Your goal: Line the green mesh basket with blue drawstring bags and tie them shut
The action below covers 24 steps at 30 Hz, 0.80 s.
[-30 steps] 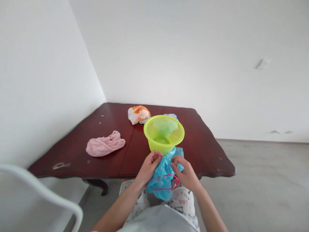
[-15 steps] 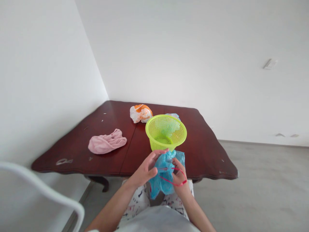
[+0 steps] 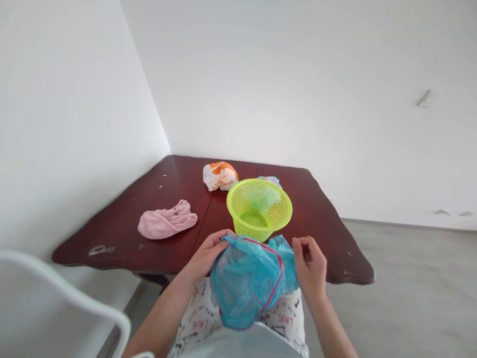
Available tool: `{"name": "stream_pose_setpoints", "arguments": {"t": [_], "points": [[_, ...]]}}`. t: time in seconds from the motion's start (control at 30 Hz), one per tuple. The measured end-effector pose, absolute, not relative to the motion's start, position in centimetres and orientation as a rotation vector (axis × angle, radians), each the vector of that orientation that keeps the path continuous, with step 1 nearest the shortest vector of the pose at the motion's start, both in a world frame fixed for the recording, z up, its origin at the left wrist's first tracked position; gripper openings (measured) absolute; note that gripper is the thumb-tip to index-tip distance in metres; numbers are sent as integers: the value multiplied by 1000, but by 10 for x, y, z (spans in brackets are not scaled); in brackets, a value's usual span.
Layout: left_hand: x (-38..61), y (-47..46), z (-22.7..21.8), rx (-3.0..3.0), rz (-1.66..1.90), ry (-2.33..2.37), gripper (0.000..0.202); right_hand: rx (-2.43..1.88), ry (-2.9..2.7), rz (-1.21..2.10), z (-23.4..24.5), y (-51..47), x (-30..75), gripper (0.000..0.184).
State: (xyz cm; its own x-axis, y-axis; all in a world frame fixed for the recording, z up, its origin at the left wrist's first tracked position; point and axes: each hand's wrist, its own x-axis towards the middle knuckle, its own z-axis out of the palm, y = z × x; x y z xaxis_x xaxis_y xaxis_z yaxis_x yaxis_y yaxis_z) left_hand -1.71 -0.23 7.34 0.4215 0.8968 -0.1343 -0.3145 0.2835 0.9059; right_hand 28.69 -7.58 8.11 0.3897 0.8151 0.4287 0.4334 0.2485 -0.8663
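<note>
A thin blue plastic bag (image 3: 244, 278) with a red drawstring hangs spread between my hands over my lap. My left hand (image 3: 206, 253) pinches its left rim. My right hand (image 3: 309, 266) grips its right edge with curled fingers. A lime-green plastic basket (image 3: 260, 209) stands on the dark wooden table (image 3: 175, 223) just beyond the bag.
A crumpled pink cloth (image 3: 167, 222) lies on the table's left half. A white and orange plastic bag (image 3: 220, 175) sits at the back, with another bluish bag (image 3: 270, 180) behind the basket. A white chair back (image 3: 63, 298) is at lower left. White walls meet at the table's far left corner.
The bunched bag has been pulled open wide. My hands moved apart, the right one going right and the left staying on the bag's rim.
</note>
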Motion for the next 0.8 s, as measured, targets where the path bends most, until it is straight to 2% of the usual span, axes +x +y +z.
{"name": "stream_pose_setpoints", "arguments": {"t": [0.07, 0.13, 0.27, 0.5, 0.6, 0.7, 0.8], "points": [[-11, -3, 78, 905, 938, 783, 49, -1240, -1372, 377, 87, -88, 276, 40], [-3, -2, 83, 878, 947, 829, 52, -1177, -1548, 558, 92, -96, 259, 39], [1, 4, 99, 1061, 887, 803, 43, -1383, -1675, 860, 92, -87, 240, 28], [-37, 5, 137, 1642, 624, 779, 37, -1333, -1256, 644, 120, -74, 315, 36], [-51, 5, 156, 1811, 534, 768, 42, -1312, -1095, 778, 144, -79, 344, 44], [-58, 12, 177, 1722, 586, 651, 52, -1314, -1135, 1052, 171, -74, 360, 53], [-53, 24, 207, 1406, 866, 551, 57, -1270, -1367, 954, 207, -61, 368, 47]]}}
